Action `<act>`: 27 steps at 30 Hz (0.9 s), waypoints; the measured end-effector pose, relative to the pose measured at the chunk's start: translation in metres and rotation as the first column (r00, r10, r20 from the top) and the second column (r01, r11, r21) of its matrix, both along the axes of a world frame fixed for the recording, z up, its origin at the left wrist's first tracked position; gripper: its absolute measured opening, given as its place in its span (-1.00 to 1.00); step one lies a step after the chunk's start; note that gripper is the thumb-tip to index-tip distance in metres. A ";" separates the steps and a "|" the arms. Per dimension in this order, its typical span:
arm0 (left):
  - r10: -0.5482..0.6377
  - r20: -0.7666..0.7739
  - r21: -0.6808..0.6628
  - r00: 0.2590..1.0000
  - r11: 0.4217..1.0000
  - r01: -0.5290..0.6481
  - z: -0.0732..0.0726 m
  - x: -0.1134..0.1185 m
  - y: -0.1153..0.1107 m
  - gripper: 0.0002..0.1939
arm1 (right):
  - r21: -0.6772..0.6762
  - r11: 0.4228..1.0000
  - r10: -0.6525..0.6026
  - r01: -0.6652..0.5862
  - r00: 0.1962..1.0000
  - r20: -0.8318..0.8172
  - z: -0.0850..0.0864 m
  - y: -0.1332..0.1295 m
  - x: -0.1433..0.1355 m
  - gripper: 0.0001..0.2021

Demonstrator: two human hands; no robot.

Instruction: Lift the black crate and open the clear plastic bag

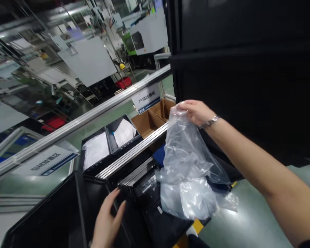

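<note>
Head view: right hand [196, 112] fingers pinching clear plastic bag [188, 168]; left hand [107, 220] fingers loose against black panels [142, 182].

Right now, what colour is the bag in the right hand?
Clear, see-through plastic bag, pinched at its top by the right hand; head view.

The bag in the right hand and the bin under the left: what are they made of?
The bag looks like thin clear plastic film: see-through, crinkled, glossy highlights, hanging limp from the right hand. The bin at the left hand looks like rigid black plastic with a smooth, slightly shiny wall, though coated metal can't be ruled out.
</note>
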State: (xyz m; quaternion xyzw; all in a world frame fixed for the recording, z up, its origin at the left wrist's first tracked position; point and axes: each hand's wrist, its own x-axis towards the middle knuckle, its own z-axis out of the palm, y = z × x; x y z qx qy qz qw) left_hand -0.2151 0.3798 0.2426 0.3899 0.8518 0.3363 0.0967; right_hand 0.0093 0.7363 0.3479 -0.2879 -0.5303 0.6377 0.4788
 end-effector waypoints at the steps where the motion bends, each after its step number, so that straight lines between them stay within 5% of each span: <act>1: -0.067 0.137 0.054 0.988 0.997 0.060 0.009 0.016 0.020 -0.55 | -0.007 0.996 0.086 -0.086 0.996 0.002 0.010 -0.017 -0.005 -0.86; 3: -0.240 0.377 0.191 0.895 0.965 0.178 0.026 0.049 0.053 -0.54 | -0.015 0.982 0.189 -0.189 0.980 0.060 0.022 -0.048 -0.018 -0.86; 5: -0.348 0.525 0.376 0.777 0.914 0.155 0.040 0.078 0.076 -0.44 | 0.005 0.977 0.209 -0.213 0.963 0.172 0.024 -0.077 -0.034 -0.88; 8: -0.433 0.652 0.492 0.623 0.866 0.086 0.049 0.107 0.084 -0.34 | 0.157 0.957 0.172 -0.243 0.915 0.365 0.021 -0.115 -0.056 -0.91; 10: -0.415 0.719 0.461 0.558 0.885 0.065 0.044 0.120 0.076 -0.32 | 0.337 0.893 0.111 -0.298 0.872 0.478 0.019 -0.139 -0.068 -0.86; 13: -0.341 0.728 0.372 0.595 0.925 0.075 0.025 0.132 0.053 -0.12 | 0.623 0.691 -0.123 -0.367 0.789 0.602 0.021 -0.168 -0.088 -0.79; 15: -0.310 0.660 0.358 0.684 0.931 0.077 0.012 0.132 0.038 -0.27 | 0.712 0.585 -0.271 -0.389 0.733 0.624 0.026 -0.180 -0.101 -0.78; 18: -0.242 0.635 0.396 0.734 0.917 -0.041 0.009 0.112 0.012 -0.78 | 0.744 0.540 -0.366 -0.393 0.687 0.628 0.035 -0.181 -0.119 -0.76; 20: -0.162 0.665 0.443 0.729 0.872 -0.210 0.021 0.083 -0.009 -0.79 | 0.738 0.548 -0.441 -0.393 0.614 0.655 0.039 -0.172 -0.124 -0.75; 23: -0.014 0.724 0.485 0.690 0.721 -0.494 0.050 0.030 -0.050 -0.71 | 0.698 0.617 -0.519 -0.364 0.480 0.708 0.039 -0.153 -0.123 -0.74; 27: 0.073 0.807 0.450 0.586 0.568 -0.689 0.076 -0.033 -0.101 -0.79 | 0.653 0.691 -0.523 -0.309 0.410 0.748 0.030 -0.140 -0.121 -0.71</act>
